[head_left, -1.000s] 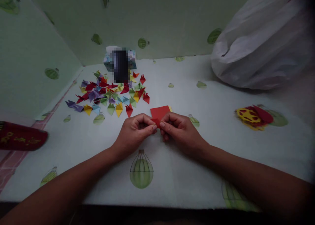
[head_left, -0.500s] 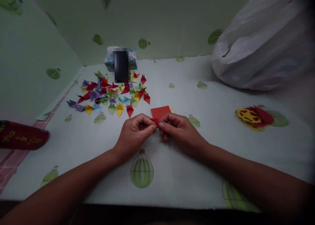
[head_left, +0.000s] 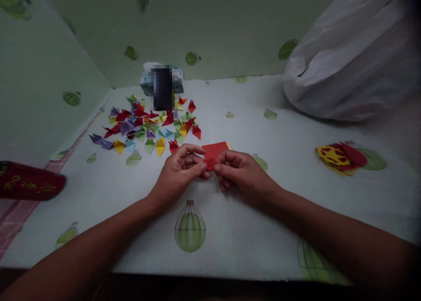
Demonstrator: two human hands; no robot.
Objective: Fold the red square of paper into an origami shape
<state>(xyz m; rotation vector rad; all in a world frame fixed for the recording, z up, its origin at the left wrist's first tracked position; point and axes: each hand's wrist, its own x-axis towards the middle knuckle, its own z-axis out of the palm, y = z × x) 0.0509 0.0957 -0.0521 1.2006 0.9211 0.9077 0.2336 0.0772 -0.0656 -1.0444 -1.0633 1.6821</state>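
A small folded piece of red paper (head_left: 209, 163) is pinched between my two hands over the middle of the table. My left hand (head_left: 184, 166) grips its left side with the thumb in front and the index finger raised above it. On the right side, the thumb and fingertips of my right hand (head_left: 239, 171) are closed on the paper. Just behind the hands lies a stack of red square paper (head_left: 215, 149) with a yellow edge showing at its right. Left of it, many small folded paper pieces (head_left: 144, 125) in several colours are heaped on the tablecloth.
A tissue box (head_left: 179, 79) with a dark, blurred object before it stands behind the heap. The white plastic bag (head_left: 342, 68) fills the back right. Red and yellow cut-outs (head_left: 340, 156) lie at right, and a red cylinder with yellow lettering (head_left: 33, 181) at left.
My left index finger has lifted and opened away from the thumb, and more of the red folded paper shows between the hands. The right hand stays nearly in place.
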